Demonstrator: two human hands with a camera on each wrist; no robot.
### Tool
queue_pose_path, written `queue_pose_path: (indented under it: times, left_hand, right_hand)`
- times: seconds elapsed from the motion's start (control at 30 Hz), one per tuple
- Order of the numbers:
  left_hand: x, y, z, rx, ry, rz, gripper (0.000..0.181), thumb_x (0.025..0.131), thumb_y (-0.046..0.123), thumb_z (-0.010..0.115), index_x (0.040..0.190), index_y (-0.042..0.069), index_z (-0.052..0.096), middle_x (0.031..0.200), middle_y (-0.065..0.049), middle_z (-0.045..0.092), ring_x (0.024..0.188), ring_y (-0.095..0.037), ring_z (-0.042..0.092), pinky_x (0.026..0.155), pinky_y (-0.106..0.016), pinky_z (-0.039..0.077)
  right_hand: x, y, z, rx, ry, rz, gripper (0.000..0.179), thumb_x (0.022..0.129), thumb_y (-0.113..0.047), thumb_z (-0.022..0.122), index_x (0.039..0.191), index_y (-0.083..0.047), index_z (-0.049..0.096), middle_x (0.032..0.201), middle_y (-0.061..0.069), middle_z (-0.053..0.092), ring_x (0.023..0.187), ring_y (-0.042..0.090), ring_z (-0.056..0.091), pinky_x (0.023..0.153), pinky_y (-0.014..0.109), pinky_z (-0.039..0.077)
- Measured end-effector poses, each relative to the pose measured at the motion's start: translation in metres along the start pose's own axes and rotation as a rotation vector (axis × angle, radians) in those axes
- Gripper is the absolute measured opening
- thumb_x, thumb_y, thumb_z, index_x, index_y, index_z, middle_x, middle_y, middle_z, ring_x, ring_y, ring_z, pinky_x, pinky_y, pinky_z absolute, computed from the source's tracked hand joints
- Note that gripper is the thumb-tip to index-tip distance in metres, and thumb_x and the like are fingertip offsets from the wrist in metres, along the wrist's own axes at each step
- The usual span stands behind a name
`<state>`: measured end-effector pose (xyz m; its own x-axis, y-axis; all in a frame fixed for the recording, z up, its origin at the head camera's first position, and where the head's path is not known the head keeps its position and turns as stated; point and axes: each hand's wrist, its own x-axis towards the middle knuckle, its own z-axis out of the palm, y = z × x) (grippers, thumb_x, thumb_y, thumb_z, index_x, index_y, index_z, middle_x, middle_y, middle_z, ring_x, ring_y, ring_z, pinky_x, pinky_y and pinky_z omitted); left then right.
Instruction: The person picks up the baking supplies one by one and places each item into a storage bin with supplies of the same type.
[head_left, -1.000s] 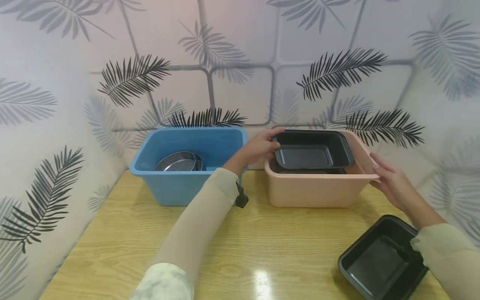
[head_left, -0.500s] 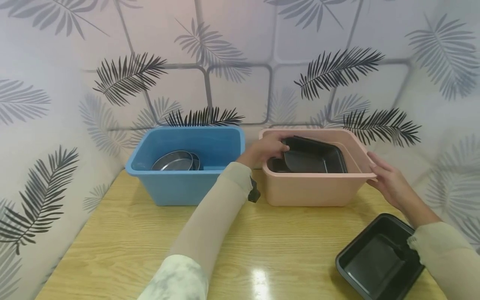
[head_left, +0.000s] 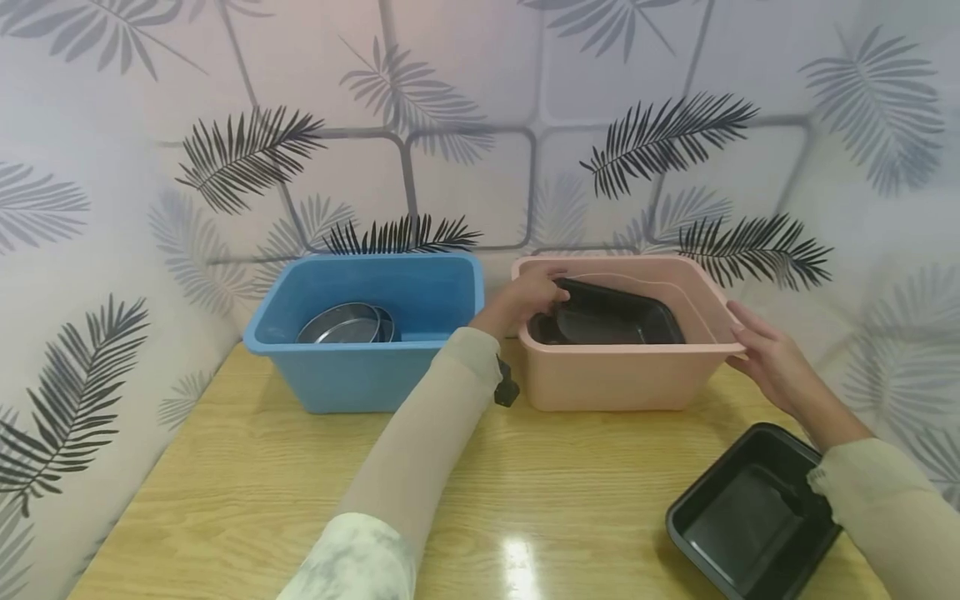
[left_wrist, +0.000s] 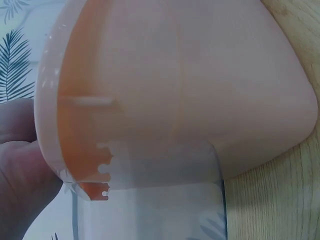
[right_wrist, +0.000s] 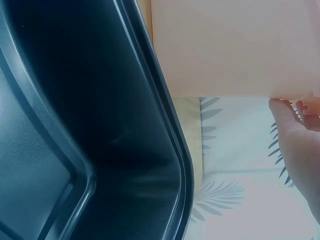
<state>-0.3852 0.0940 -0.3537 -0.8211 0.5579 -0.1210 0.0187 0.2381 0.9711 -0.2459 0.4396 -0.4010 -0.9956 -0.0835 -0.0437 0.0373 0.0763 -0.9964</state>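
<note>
My left hand (head_left: 527,297) reaches over the left rim of a pink plastic bin (head_left: 611,379) and grips the left edge of a black rectangular baking pan (head_left: 621,315). That pan lies tilted inside the bin, its right end lower, with dark bakeware partly showing beneath it. In the left wrist view, only part of the left hand (left_wrist: 22,170) shows beyond the bin's rim; its fingertips are hidden. My right hand (head_left: 776,360) holds the bin's right rim, the thumb outside, as the right wrist view also shows.
A second black baking pan (head_left: 750,521) sits on the wooden table (head_left: 465,517) at the front right, under the right forearm. To the left stands a blue bin (head_left: 367,379) with round metal tins (head_left: 345,323) in it. A leaf-patterned wall covering (head_left: 480,100) rises behind.
My left hand has lowered the baking pan from the pink bin's rim level down into it, tilting it. The right hand has stayed on the right rim. The view has shifted slightly.
</note>
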Motion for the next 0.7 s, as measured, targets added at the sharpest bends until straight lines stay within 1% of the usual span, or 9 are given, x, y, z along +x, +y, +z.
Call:
queue_pose_path:
  times: [0.1,0.13,0.2,0.23,0.43,0.57,0.7]
  left_hand:
    - [-0.003,0.000,-0.001,0.011,0.048,0.026,0.060,0.099,-0.006,0.054,0.155,0.005,0.037,0.161,-0.018,0.035,0.141,-0.032,0.045,0.114,-0.046,0.042]
    - [-0.003,-0.001,-0.002,0.014,0.056,0.036,0.059,0.098,-0.006,0.055,0.155,0.005,0.039,0.160,-0.019,0.037,0.142,-0.032,0.045,0.115,-0.045,0.041]
    - [-0.003,-0.001,-0.002,0.016,0.052,0.047,0.059,0.098,-0.005,0.056,0.154,0.005,0.041,0.158,-0.020,0.039,0.141,-0.032,0.047,0.114,-0.042,0.043]
    - [-0.003,-0.001,-0.002,0.009,0.049,0.040,0.059,0.098,-0.005,0.056,0.154,0.006,0.042,0.158,-0.019,0.040,0.139,-0.031,0.049,0.113,-0.040,0.044]
    - [-0.005,0.000,-0.001,-0.077,0.016,0.051,0.058,0.100,-0.002,0.056,0.154,0.007,0.041,0.157,-0.020,0.041,0.138,-0.032,0.051,0.111,-0.039,0.047]
    - [-0.011,0.003,0.001,-0.110,-0.001,0.087,0.057,0.100,-0.001,0.057,0.155,0.006,0.039,0.156,-0.021,0.043,0.139,-0.034,0.049,0.108,-0.037,0.049]
    - [-0.020,0.006,0.004,-0.142,-0.005,0.129,0.056,0.101,0.002,0.058,0.154,0.007,0.041,0.154,-0.018,0.047,0.138,-0.033,0.051,0.105,-0.035,0.052]
  right_hand:
    - [0.001,0.000,0.001,-0.018,0.003,0.009,0.070,0.108,-0.038,0.043,0.163,-0.026,0.000,0.170,0.004,-0.013,0.155,0.035,-0.006,0.123,0.053,0.005]
    - [0.001,0.000,0.001,-0.020,0.003,0.010,0.070,0.108,-0.038,0.043,0.163,-0.027,0.000,0.170,0.004,-0.013,0.155,0.036,-0.006,0.123,0.054,0.005]
    - [0.002,0.000,0.002,-0.027,0.004,0.010,0.070,0.108,-0.039,0.043,0.163,-0.027,0.000,0.170,0.004,-0.013,0.155,0.036,-0.006,0.123,0.054,0.005]
    - [0.002,0.000,0.002,-0.039,0.006,0.010,0.070,0.108,-0.040,0.043,0.163,-0.027,0.000,0.170,0.005,-0.012,0.155,0.036,-0.004,0.122,0.055,0.006]
    - [0.001,0.000,0.002,-0.026,0.007,0.013,0.070,0.108,-0.039,0.043,0.163,-0.028,0.001,0.170,0.004,-0.011,0.156,0.036,-0.003,0.123,0.052,0.008]
    - [0.001,0.000,0.002,-0.012,0.004,0.011,0.070,0.108,-0.038,0.043,0.163,-0.028,0.001,0.170,0.004,-0.011,0.156,0.036,-0.004,0.124,0.047,0.010]
    - [0.001,0.000,0.002,-0.027,0.006,0.009,0.070,0.108,-0.039,0.043,0.163,-0.028,0.001,0.170,0.004,-0.011,0.156,0.036,-0.003,0.124,0.045,0.013]
